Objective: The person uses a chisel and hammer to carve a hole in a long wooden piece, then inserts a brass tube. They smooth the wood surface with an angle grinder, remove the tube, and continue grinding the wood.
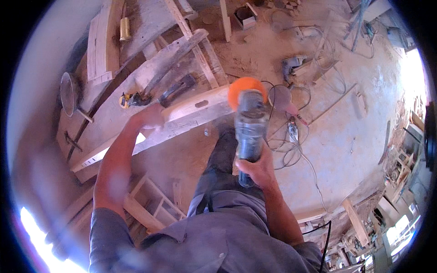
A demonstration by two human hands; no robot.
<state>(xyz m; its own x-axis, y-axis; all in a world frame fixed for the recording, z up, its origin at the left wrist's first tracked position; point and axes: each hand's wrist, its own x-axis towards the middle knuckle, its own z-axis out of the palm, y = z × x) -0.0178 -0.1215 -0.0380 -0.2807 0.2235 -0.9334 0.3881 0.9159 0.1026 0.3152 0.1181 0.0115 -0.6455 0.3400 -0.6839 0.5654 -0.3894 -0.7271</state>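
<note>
My right hand (259,167) is wrapped round the dark body of an angle grinder (250,125). Its orange disc (236,91) is at the right end of a long pale wooden board (182,112); contact between them cannot be made out. That board has slots cut through it and lies on a dusty workbench (177,132). Over the board's middle, my left hand (149,117) grips it, its fingers slightly blurred. Just beyond that hand are a small yellow-and-black tool (134,99) and a dark hand plane-like block (177,88).
Wooden frame pieces (191,41) lean across the bench's far side. A gold-coloured can (125,29) stands at the far left. Cables (296,157) loop over the dusty floor at the right, near another power tool (293,66). A slatted wooden frame (152,200) lies below my left arm.
</note>
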